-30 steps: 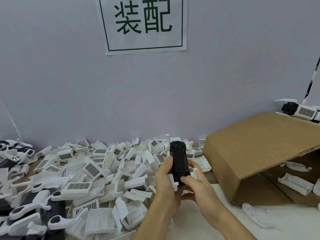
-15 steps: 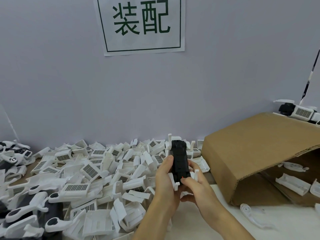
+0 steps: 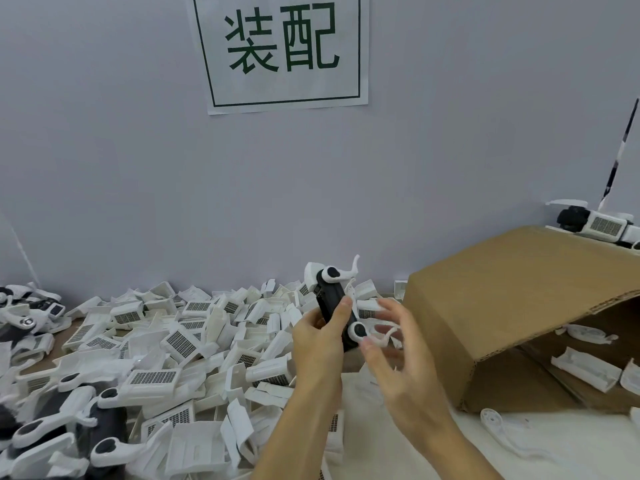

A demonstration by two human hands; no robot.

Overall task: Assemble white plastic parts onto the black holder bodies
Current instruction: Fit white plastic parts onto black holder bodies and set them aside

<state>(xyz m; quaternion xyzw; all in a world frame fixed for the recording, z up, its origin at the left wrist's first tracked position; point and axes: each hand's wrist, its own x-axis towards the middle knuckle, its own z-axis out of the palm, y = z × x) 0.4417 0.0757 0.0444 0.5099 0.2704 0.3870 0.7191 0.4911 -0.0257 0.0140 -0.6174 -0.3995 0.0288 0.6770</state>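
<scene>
The right hand (image 3: pixel 398 368) sits nearest the camera, fingers spread and loosely bent, a bit blurred, gripping nothing as far as one can tell; its fingertips (image 3: pixel 388 308) hover just right of the lower white arm (image 3: pixel 372 336), so that's the closer hand for any next push; the left hand (image 3: pixel 320 336) has its fingers and thumb curled round the lower half of the black holder body (image 3: pixel 332 299), held up in the air above the pile of white parts (image 3: pixel 180 344); the body's long axis runs up and slightly left, tilted away from the person; looks-wise it's a slim dark bar with a white arm (image 3: pixel 337 274) clipped at the top end and another at the bottom, both curling off to the right; probably both arms are already on; beyond and to the right sits the cardboard box (image 3: pixel 512 292), open side facing right.
</scene>
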